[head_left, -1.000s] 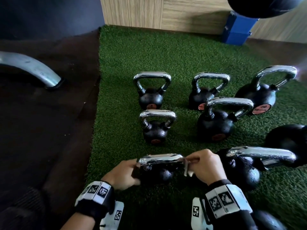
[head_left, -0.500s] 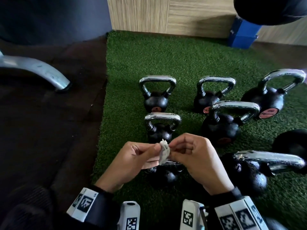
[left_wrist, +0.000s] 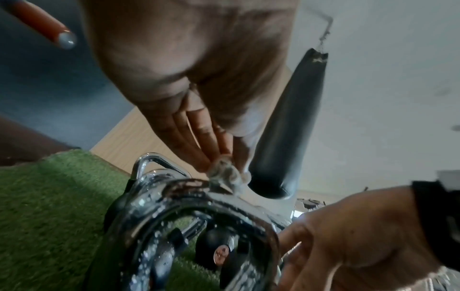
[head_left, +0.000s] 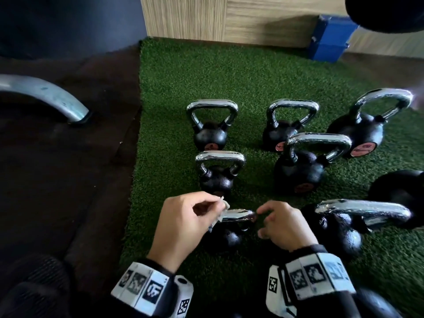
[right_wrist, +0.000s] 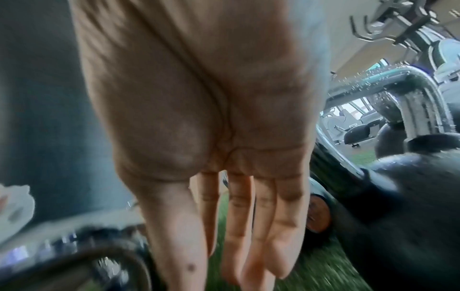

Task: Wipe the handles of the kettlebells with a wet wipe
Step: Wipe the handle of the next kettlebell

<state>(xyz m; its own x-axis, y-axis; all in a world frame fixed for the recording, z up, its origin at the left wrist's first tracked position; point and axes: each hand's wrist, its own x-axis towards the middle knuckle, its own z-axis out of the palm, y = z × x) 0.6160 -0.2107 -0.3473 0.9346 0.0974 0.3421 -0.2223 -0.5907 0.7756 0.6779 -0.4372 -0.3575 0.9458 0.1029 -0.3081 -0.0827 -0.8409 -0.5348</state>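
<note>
Several black kettlebells with chrome handles stand on green turf (head_left: 183,72). The nearest small kettlebell (head_left: 227,239) sits between my hands, and its wet handle (head_left: 238,214) shows between them. My left hand (head_left: 215,208) pinches a crumpled white wet wipe (head_left: 223,208) at the handle's left end. In the left wrist view the wipe (left_wrist: 226,175) touches the top of the handle (left_wrist: 199,196). My right hand (head_left: 263,221) hovers at the handle's right end; in the right wrist view its fingers (right_wrist: 248,246) are straight and hold nothing.
A larger kettlebell (head_left: 339,230) lies close to the right of my right hand. A dark floor mat (head_left: 68,180) borders the turf on the left, with a curved grey metal bar (head_left: 46,97) on it. A blue box (head_left: 330,40) stands by the wooden wall.
A second ago both hands were at the handle. They then rose with the wipe between them. Now the left hand alone holds the wipe at the handle, and the right has let go.
</note>
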